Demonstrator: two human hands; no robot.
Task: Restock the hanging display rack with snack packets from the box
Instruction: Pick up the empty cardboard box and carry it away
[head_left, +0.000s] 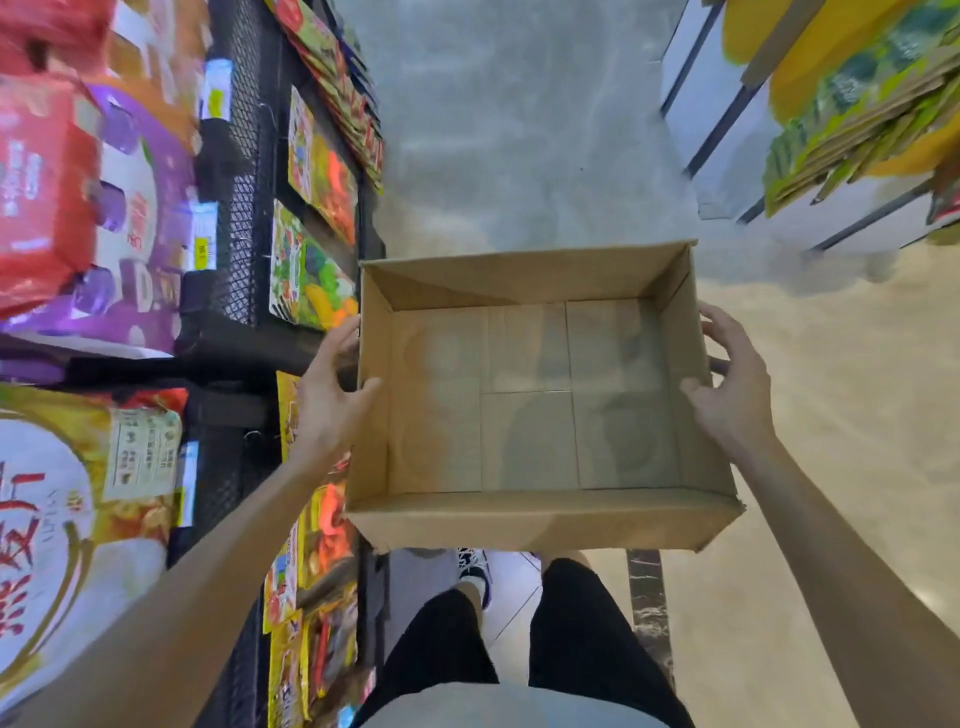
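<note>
Evidently the cardboard box (540, 400) is empty in the head view: its bare bottom flaps show and no snack packets lie inside. It is held up above the floor (519, 130), over the person's legs. The left hand (332, 395) grips the left wall, thumb hooked over the rim and fingers outside; the right hand (732, 384) grips the right wall the same way. Just left of the box hangs the display rack (317, 218), black mesh with colourful packets (306, 280) in a column, though blur makes it hard to say whether every hook is filled. Judging by this, the restocking is about done and the step is carrying the box off. Keep both grips level and the left corner off the hanging packets.
</note>
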